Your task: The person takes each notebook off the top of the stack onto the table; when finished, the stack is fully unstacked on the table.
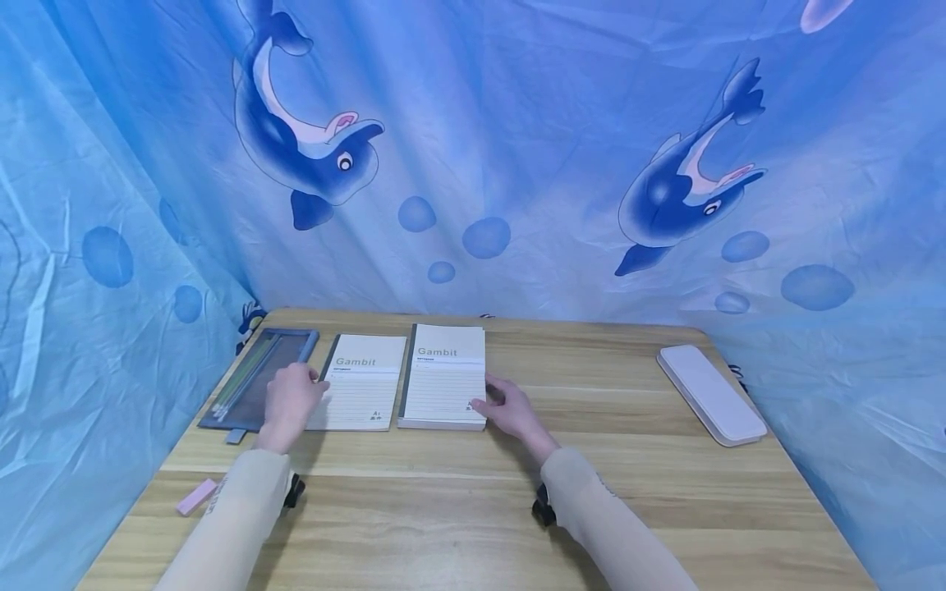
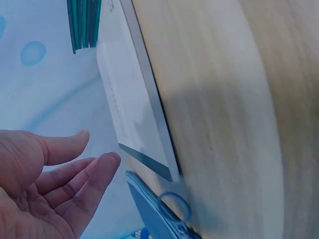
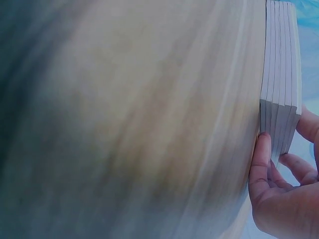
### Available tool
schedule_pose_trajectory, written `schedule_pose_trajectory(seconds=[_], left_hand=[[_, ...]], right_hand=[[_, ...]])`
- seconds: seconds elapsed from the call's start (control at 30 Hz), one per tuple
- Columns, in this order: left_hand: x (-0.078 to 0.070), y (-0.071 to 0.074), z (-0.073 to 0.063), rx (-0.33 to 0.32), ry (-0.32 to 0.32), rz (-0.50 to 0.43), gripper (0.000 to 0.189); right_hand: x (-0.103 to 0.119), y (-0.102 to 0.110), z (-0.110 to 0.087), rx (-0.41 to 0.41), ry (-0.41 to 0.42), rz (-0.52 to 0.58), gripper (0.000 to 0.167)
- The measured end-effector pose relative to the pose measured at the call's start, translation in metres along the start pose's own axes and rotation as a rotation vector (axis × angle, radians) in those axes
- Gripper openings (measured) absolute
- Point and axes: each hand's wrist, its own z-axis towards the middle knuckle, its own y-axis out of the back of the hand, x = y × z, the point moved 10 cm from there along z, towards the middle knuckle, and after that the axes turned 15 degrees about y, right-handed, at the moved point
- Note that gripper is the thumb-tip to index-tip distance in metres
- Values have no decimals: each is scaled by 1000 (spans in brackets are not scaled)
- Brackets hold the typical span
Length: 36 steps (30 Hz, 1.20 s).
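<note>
A stack of several Gambit notebooks point(image 1: 447, 377) lies squared up at the middle of the table, its page edges point(image 3: 279, 55) showing in the right wrist view. My right hand point(image 1: 513, 410) grips the stack's near right corner, thumb on the top cover and fingers against the side. To the left lies a thinner Gambit notebook point(image 1: 365, 382) with a dark spine. Over that notebook's left edge hovers my left hand point(image 1: 291, 398); in the left wrist view its thumb and fingers are apart with nothing between them. Beside it lies a blue-grey zip pouch point(image 1: 254, 382), partly covered by the hand.
A pale pencil case point(image 1: 711, 394) rests at the table's right side. Near the left forearm is a small pink block point(image 1: 195, 497). Blue dolphin-printed curtains point(image 1: 502, 164) enclose the back and sides of the wooden table point(image 1: 414, 509).
</note>
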Motion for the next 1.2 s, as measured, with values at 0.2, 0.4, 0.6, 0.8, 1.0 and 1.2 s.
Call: schedule_pose_trajectory(seconds=[0.2,0.4,0.6,0.8,1.0,1.2], left_hand=[[-13,-7,-2,28,-24,-69,28],[-29,-23,-8,101,-58,-180,28],[-43,-46,-17,162,-73,-262,25],[-49,-69,-24,195,-53,-363,24],[-53,-87,-30,304,-39,-436,32],[-58,-97,-37,385,-49,-448,40]], right_hand=[[1,-1,-1,4,-7,10,63],[3,-1,-1,3,6,29,62],[3,-1,-1,-2,10,37,62],[0,-1,-1,-7,8,35,62],[2,-1,0,-2,8,25,61],[0,0,-1,-3,-2,31,62]])
